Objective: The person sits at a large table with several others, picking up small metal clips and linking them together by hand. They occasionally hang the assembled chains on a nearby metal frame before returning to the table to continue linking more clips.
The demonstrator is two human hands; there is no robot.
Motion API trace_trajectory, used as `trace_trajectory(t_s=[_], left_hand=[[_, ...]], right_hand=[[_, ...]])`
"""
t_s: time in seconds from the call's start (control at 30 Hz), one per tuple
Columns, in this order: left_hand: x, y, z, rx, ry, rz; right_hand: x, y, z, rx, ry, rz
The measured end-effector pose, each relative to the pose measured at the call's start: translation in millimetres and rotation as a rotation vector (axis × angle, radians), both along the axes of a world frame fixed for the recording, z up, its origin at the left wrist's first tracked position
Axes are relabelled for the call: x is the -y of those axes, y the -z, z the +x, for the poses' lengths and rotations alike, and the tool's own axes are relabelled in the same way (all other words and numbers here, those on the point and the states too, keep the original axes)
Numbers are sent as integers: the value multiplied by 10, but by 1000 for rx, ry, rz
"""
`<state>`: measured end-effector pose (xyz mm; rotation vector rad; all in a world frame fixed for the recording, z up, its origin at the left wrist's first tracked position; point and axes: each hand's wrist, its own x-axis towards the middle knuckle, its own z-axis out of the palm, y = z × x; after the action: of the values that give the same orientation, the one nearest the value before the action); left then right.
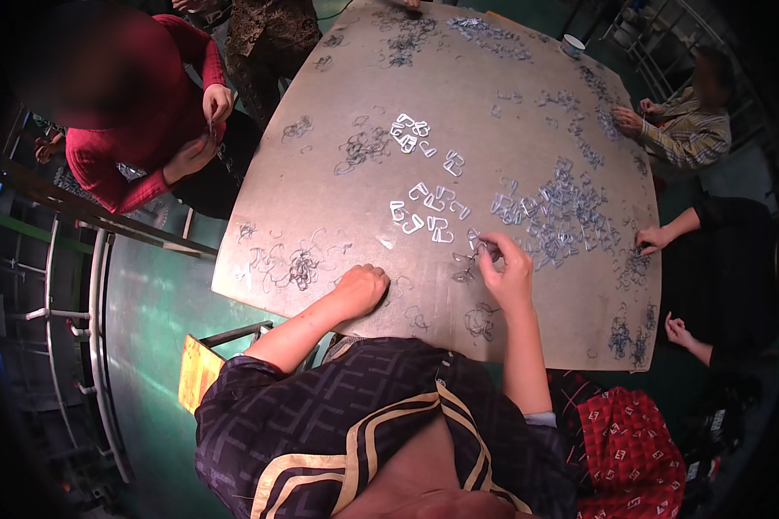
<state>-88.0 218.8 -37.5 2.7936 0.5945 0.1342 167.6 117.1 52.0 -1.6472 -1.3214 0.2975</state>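
White letter-like marks dot a red cloth (pixel 627 454) at lower R.; any print on the small round tub (pixel 572 47) nr. the table's far R. corner is too small to read. In the foreground, a worker in a dark patterned top (pixel 312 415) w/ gold-striped trim is at a broad table (pixel 273 195) strewn w/ small pcs. The R. hand (pixel 504 268) has thumb and forefinger in a narrow pinch, tips right by a grey clip (pixel 473 235); can't tell if it's gripped or only touched. The L. hand (pixel 362 290) rests on the tabletop, fingers curled under; can't tell what, if anything, is inside. Silver clips (pixel 440 229) lie in loose groups beyond both hands, the nearer group just past the R. fingertips; a big heap of bluish-grey clips (pixel 563 212) spreads to their R. Dark loops (pixel 300 270) tangle L. of the L. hand. Co-workers line the sides, incl. one in a red sweater (pixel 125 156), upper L., and one in a plaid shirt (pixel 699 138), upper R.
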Motion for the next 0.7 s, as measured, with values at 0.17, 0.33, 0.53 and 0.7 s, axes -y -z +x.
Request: trace_trajectory(t_s=[0.17,0.33,0.53,0.7], left_hand=[[-125,-343,192,283,-151,-465],[-64,-794,631,735,-301,-914],[7,-827,853,825,-272,-1070],[25,-829,856,869,-186,-765]], right_hand=[[45,-42,-20,2,-13,3],[54,-105,-138,-44,-60,-12],[73,-199,-220,-38,-130,-7],[72,-171,-233,-31,-141,-12]])
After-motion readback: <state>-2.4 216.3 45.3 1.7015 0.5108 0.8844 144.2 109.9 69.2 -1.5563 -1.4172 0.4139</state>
